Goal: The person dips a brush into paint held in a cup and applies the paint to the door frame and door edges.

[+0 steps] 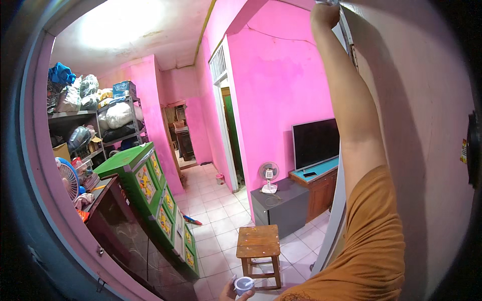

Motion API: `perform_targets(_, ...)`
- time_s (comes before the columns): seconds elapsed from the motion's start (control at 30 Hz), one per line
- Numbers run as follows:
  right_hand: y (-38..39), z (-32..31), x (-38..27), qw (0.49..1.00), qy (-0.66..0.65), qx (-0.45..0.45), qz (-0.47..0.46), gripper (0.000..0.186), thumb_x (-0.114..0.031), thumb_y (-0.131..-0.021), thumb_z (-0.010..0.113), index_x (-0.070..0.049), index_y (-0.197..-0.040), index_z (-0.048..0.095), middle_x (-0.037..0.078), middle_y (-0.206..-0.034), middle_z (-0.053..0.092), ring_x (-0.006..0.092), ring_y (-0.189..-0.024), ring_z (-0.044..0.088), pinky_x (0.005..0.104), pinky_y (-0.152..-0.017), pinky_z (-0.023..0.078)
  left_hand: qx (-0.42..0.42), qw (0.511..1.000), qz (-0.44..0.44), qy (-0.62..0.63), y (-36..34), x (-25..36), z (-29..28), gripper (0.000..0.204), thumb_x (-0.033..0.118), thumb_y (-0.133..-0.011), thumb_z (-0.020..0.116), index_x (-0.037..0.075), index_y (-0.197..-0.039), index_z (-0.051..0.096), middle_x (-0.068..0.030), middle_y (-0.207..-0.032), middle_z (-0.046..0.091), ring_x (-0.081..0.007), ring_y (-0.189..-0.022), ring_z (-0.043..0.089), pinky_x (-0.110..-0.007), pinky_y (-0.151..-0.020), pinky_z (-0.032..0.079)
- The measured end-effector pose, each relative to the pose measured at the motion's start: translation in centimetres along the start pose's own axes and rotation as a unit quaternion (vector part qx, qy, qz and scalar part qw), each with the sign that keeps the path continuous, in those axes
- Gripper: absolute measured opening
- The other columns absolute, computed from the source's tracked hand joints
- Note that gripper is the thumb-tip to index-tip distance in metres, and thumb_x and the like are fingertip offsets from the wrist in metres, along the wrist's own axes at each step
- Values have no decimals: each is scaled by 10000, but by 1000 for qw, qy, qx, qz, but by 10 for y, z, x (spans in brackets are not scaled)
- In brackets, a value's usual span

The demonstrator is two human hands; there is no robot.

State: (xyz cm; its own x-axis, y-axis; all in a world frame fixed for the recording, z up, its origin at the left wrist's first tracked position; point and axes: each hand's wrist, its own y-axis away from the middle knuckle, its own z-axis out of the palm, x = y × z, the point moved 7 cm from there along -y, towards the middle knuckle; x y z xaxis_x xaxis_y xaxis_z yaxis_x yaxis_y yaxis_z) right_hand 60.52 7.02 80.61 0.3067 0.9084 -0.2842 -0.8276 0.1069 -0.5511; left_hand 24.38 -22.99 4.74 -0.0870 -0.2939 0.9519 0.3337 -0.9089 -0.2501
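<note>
My left hand (229,291), low in the head view, wraps round a small white-rimmed cup (244,284). Its inside looks grey-blue with a pale streak; I cannot make out the contents. High up at the top edge, my right hand (326,15) is closed at the end of a raised arm in a brown-orange sleeve. A small whitish thing (327,2) shows at its fingers, cut off by the picture's edge. That hand is beside the top of the door frame (346,35); whether it touches the frame I cannot tell.
A wooden stool (257,240) stands just beyond the cup. Behind it are a grey cabinet (281,208) with a small fan (269,173), and a television (315,143). A green drawer unit (145,185) and loaded metal shelves (75,115) line the left.
</note>
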Motion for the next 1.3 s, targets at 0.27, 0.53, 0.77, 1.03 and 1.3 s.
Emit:
perform_targets(0.27, 4, -7, 6, 997, 3, 15, -75, 302, -172, -971, 455, 39, -1140, 591, 296, -1043, 657, 449, -1054, 607, 481, -934, 467, -1, 1000, -24, 11, 2, 13, 4, 717, -84, -829, 701, -69, -1456, 354, -171, -1349, 538, -242, -1205, 560, -360, -1004, 481)
perform_targets(0.53, 23, -11, 9, 991, 75, -28, -105, 311, -197, -976, 454, 68, -1079, 579, 317, -978, 649, 474, -931, 629, 520, -816, 491, -3, 999, -36, 23, 6, 17, 2, 691, -51, -836, 723, -71, -1438, 385, -164, -1304, 568, -228, -1183, 568, -354, -990, 486)
perform_targets(0.77, 14, -14, -11, 979, 110, -54, -163, 306, -210, -989, 448, 38, -1123, 567, 302, -940, 661, 467, -909, 640, 523, -793, 503, -33, 997, -55, 40, 4, 19, 3, 652, -41, -854, 704, -61, -1426, 392, -155, -1279, 585, -231, -1170, 582, -354, -993, 486)
perform_targets(1.03, 9, -17, -4, 982, 109, -84, -130, 379, -240, -976, 410, 72, -1108, 581, 316, -1089, 646, 461, -1024, 635, 496, -912, 508, -38, 997, -64, 30, 1, 8, -7, 591, -40, -860, 693, -32, -1395, 442, -131, -1255, 596, -216, -1153, 588, -334, -984, 487)
perform_targets(1.3, 27, -28, -35, 986, 39, -107, -126, 439, -304, -976, 411, 64, -1113, 609, 291, -1026, 666, 417, -973, 654, 490, -843, 517, -36, 997, -65, 21, 10, 21, -9, 571, -18, -842, 736, -29, -1350, 475, -118, -1221, 613, -201, -1136, 592, -337, -983, 490)
